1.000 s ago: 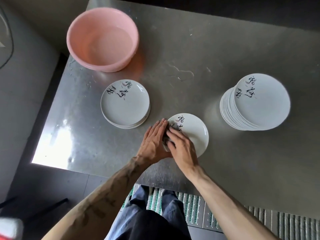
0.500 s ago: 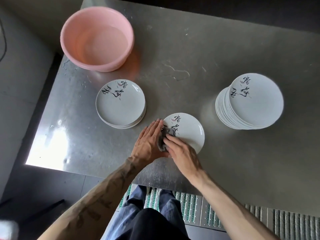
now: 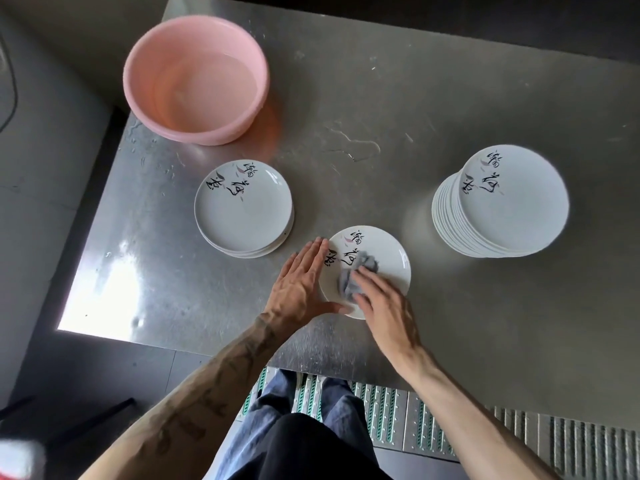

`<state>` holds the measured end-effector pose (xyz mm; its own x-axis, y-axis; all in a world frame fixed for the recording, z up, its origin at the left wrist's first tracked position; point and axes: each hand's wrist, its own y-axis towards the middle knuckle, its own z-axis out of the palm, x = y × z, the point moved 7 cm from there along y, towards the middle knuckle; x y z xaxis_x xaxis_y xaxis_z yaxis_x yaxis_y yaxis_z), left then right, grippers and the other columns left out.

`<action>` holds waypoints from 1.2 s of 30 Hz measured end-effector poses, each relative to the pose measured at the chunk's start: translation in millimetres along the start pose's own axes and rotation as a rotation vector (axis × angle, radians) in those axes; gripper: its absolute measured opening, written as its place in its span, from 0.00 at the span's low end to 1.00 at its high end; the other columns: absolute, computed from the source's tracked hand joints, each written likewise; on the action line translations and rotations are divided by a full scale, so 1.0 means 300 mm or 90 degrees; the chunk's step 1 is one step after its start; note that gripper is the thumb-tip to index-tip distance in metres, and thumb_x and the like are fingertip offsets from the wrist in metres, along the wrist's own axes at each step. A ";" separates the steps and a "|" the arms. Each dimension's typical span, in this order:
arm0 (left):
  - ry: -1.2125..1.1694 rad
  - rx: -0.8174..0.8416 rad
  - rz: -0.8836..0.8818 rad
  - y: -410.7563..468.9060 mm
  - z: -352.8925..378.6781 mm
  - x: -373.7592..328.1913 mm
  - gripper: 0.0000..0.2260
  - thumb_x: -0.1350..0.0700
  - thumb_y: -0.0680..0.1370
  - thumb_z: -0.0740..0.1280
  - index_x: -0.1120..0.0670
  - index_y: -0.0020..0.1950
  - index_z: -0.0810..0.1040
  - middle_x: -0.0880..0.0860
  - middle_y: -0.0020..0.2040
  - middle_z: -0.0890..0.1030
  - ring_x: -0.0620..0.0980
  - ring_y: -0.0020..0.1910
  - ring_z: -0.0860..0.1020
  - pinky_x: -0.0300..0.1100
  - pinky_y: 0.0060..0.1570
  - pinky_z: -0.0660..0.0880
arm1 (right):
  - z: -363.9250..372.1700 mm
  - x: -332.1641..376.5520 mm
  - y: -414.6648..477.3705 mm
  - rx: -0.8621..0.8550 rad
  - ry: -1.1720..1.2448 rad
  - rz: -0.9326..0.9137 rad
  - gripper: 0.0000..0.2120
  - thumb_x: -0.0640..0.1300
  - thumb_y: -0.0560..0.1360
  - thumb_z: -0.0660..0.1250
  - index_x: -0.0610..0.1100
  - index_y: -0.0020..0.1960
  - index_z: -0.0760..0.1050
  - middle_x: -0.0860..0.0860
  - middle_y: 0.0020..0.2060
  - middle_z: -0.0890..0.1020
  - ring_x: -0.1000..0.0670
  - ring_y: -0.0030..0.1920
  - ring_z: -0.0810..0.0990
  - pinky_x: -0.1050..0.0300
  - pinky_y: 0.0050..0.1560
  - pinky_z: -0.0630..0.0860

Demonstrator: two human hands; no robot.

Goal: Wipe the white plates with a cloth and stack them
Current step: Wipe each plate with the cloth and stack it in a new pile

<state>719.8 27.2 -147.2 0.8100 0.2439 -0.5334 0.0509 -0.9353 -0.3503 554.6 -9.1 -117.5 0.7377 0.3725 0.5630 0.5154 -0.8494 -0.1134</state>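
Both your hands meet on the single white round ceramic plate (image 3: 388,252), which lies flat on the steel table (image 3: 398,91) straight ahead of you.
Your left hand (image 3: 298,282) lies flat with straight fingers against its left rim. Your right hand (image 3: 384,306) presses the crumpled grey cloth (image 3: 348,284) onto its near half, fingers extended. The short stack of matching plates (image 3: 242,209) sits just forward-left, nearer your left hand, and the tall stack (image 3: 512,199) stands well apart on your right. The plate is round and has no long axis, so stacking probably suits your left hand.
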 end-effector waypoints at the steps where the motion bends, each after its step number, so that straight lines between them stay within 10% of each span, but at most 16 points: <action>1: 0.006 0.004 -0.003 0.000 0.002 0.002 0.65 0.22 0.61 0.69 0.53 0.85 0.44 0.49 0.85 0.47 0.47 0.83 0.46 0.49 0.82 0.46 | 0.017 0.021 -0.022 0.018 -0.008 -0.033 0.21 0.39 0.76 0.74 0.43 0.69 0.79 0.48 0.68 0.80 0.49 0.64 0.81 0.56 0.69 0.73; 19: 0.047 -0.005 -0.009 0.000 0.000 -0.007 0.64 0.26 0.62 0.74 0.55 0.85 0.45 0.52 0.85 0.50 0.49 0.84 0.48 0.48 0.82 0.46 | 0.028 0.036 -0.005 -0.006 0.011 -0.021 0.14 0.43 0.76 0.75 0.45 0.61 0.84 0.53 0.59 0.81 0.46 0.54 0.82 0.50 0.57 0.81; 24: 0.035 0.009 -0.016 -0.006 -0.003 -0.014 0.65 0.19 0.58 0.62 0.53 0.85 0.43 0.51 0.85 0.47 0.48 0.84 0.46 0.50 0.82 0.46 | -0.044 -0.057 -0.099 -0.064 -0.007 0.026 0.14 0.40 0.73 0.77 0.44 0.59 0.85 0.53 0.58 0.83 0.48 0.54 0.83 0.49 0.56 0.82; 36: 0.020 0.023 -0.006 -0.003 -0.011 -0.016 0.61 0.36 0.65 0.80 0.50 0.85 0.43 0.51 0.85 0.46 0.49 0.84 0.44 0.50 0.82 0.43 | -0.104 -0.081 -0.075 -0.004 -0.078 -0.001 0.16 0.33 0.71 0.76 0.44 0.57 0.85 0.53 0.59 0.83 0.47 0.52 0.85 0.49 0.50 0.84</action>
<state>717.7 26.1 -141.6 0.8279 0.2432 -0.5054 0.0376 -0.9231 -0.3827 511.5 -10.8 -103.0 0.7844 0.4169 0.4592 0.5148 -0.8506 -0.1071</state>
